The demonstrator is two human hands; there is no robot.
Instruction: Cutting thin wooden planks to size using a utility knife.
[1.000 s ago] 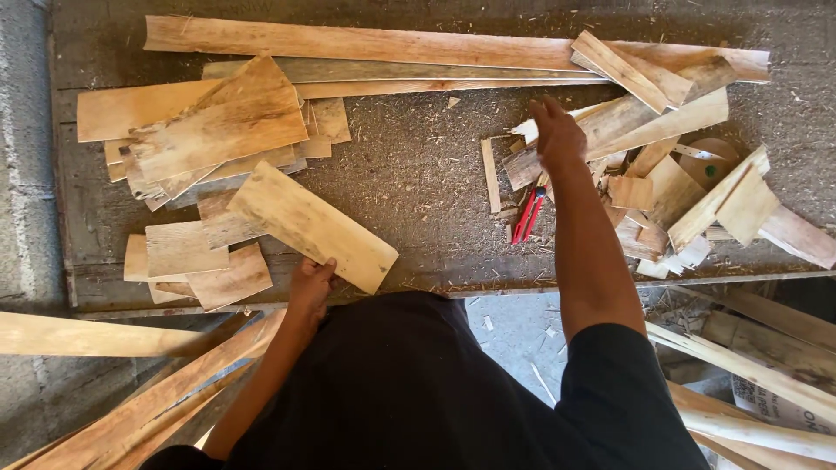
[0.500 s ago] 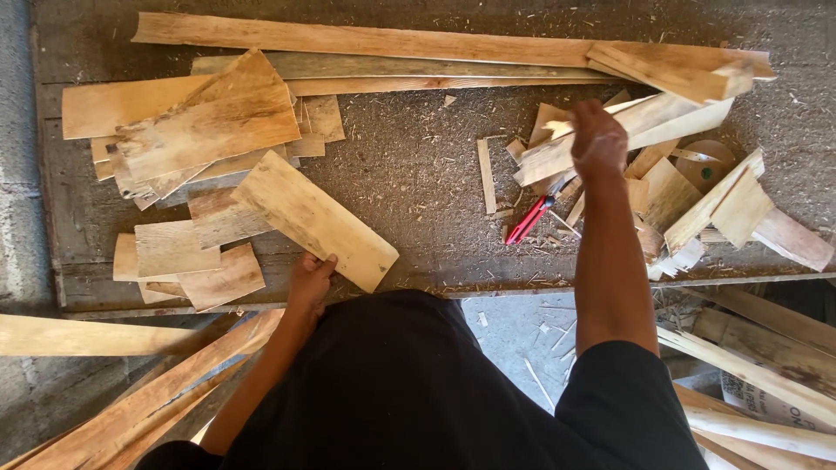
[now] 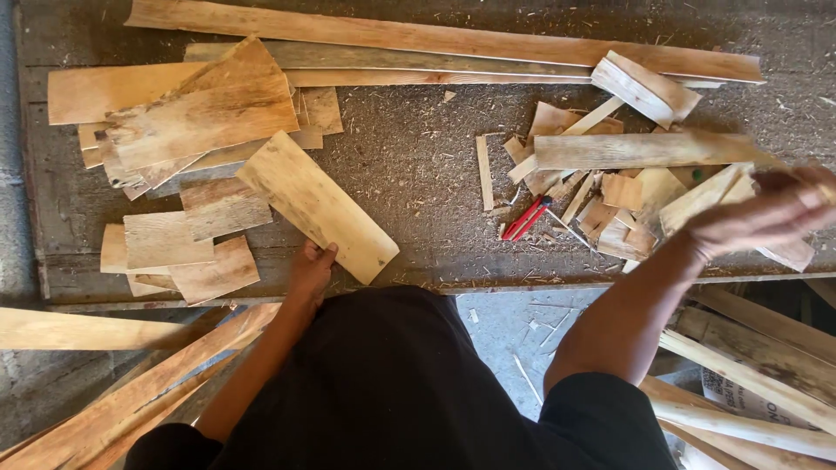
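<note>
1. Far left, long planks [image 3: 131, 396] lean below the edge of the dusty surface [image 3: 418, 183].
2. On the left part of the surface lies a loose pile of flat boards [image 3: 196, 122], with a few shorter pieces [image 3: 178, 248] nearer the edge.
3. Just right of those pieces, a pale rectangular board [image 3: 318, 207] lies at a slant, one end pointing toward the pile, the other toward the person.
4. The left hand [image 3: 311, 270] is closed on the near long edge of that board, fingers curled over the top. The board rests flat on the surface.
5. Along the far side run two long thin planks [image 3: 435, 39], almost the full width.
6. Right of centre, a small red tool [image 3: 526, 219] lies in the sawdust, just beside a heap of offcuts [image 3: 610, 204].
7. A long strip of wood [image 3: 644, 150] sits across the top of that heap, and a chunky block [image 3: 646, 87] lies beyond it.
8. At the far right, the right hand [image 3: 766, 213] is blurred above the edge of the heap, fingers loosely spread; I cannot tell whether it grips anything.
9. Below it, more pale strips [image 3: 749, 383] are stacked off the surface.
</note>
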